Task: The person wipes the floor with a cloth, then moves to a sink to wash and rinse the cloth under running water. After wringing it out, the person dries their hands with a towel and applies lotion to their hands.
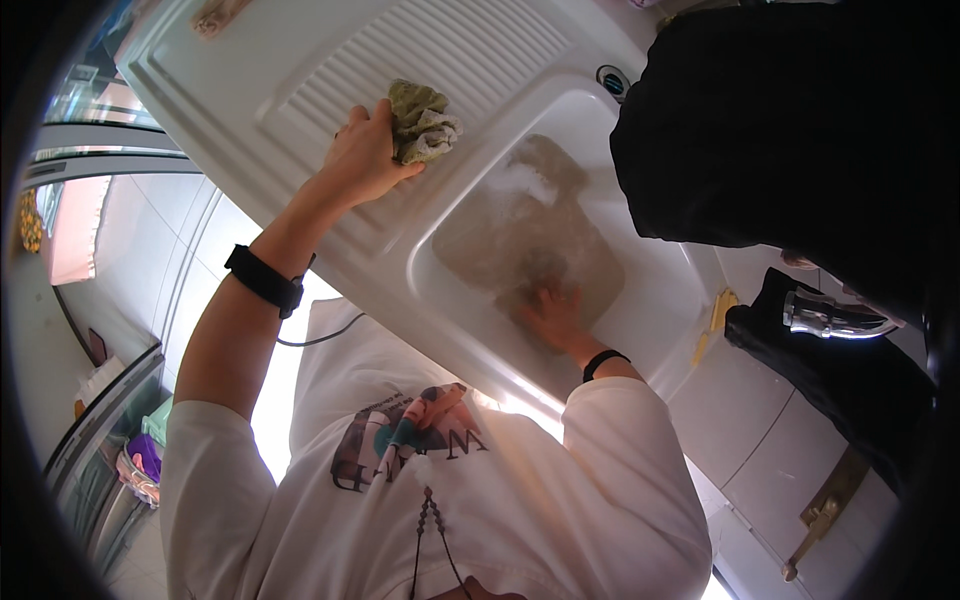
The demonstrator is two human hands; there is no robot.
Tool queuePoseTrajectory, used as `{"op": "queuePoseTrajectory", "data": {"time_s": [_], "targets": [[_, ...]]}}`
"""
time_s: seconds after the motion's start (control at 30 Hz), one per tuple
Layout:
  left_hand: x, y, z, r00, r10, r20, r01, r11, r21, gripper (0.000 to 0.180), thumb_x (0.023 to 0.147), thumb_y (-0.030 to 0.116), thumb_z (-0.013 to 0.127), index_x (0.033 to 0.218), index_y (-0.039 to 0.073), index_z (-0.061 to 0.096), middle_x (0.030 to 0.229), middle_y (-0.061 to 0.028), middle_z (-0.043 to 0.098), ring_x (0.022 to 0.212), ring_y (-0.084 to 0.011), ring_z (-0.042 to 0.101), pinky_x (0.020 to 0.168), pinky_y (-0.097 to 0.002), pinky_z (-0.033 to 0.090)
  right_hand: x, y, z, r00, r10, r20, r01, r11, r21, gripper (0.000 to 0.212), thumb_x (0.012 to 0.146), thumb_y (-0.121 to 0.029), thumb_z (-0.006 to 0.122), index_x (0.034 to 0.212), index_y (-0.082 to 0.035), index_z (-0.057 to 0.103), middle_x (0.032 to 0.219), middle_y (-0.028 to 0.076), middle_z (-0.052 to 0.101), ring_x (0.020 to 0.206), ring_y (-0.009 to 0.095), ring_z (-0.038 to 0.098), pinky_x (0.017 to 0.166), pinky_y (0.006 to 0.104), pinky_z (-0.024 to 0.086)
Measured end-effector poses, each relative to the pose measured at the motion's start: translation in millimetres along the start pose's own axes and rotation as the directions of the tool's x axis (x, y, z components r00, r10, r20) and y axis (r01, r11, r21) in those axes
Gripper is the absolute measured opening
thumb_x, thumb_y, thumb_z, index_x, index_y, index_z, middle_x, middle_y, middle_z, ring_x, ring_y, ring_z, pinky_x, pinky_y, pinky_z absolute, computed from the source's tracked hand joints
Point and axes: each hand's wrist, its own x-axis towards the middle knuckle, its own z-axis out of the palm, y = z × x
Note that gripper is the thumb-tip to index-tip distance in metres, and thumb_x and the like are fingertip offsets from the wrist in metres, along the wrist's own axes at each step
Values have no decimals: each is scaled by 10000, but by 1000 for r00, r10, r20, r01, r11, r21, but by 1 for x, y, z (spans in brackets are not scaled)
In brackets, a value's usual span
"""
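My left hand [368, 155] grips a crumpled, wet cloth [422, 122], olive-green with pale patches, on the white ribbed washboard [360, 75] beside the basin. Its fingers close round the cloth's left side. My right hand [553, 312] reaches down into the basin [650, 280], partly under cloudy grey-brown water [480, 235]. A darker round patch shows in the water just beyond its fingertips. Murk blurs those fingers, so whether they hold anything is hidden. Some white suds [515, 183] float toward the far side.
Black fabric [760, 120] hangs over the right side, close to the basin. Near it are a chrome fitting [840, 315], a yellow object [715, 322] and a brass-coloured handle [825, 515]. A small tan cloth-like item [217, 17] lies at the counter's far left.
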Motion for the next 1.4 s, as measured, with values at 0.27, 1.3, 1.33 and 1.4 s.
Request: {"op": "queuePoseTrajectory", "data": {"time_s": [0.27,1.3,1.33,1.4], "targets": [[0,0,1,1000,2,-2,-3,1000,-27,678,721,306,750,1263,93,405,1078,-165,503,1048,-334,541,919,-421,424,7,14,-12,994,101,35,-106,974,200,642,913,-435,437,1408,-56,279,1414,199,370,1322,339,330,1064,616,115],[-3,0,2,997,25,-73,-26,1000,-11,660,684,310,786,1172,36,435,1097,-212,482,1035,-407,534,874,-443,449,136,-39,-91,987,-116,-114,89,971,-221,434,909,-384,427,1248,-135,530,1132,143,603,1063,334,567,938,533,381],[-3,-1,1,997,29,-70,-30,1000,-10,658,685,310,784,1168,33,435,1096,-214,483,1032,-407,535,874,-443,449,142,-33,-91,920,-117,-373,27,971,-238,453,903,-382,433,1276,-133,501,1148,154,596,1097,330,546,962,529,362],[-2,-2,0,997,39,-61,-39,999,-6,657,685,314,783,1163,28,434,1092,-219,485,1026,-408,537,873,-442,449,153,-27,-93,694,-75,-716,-132,965,-228,503,892,-377,447,1331,-130,442,1181,176,580,1164,321,503,1011,522,324]]}}
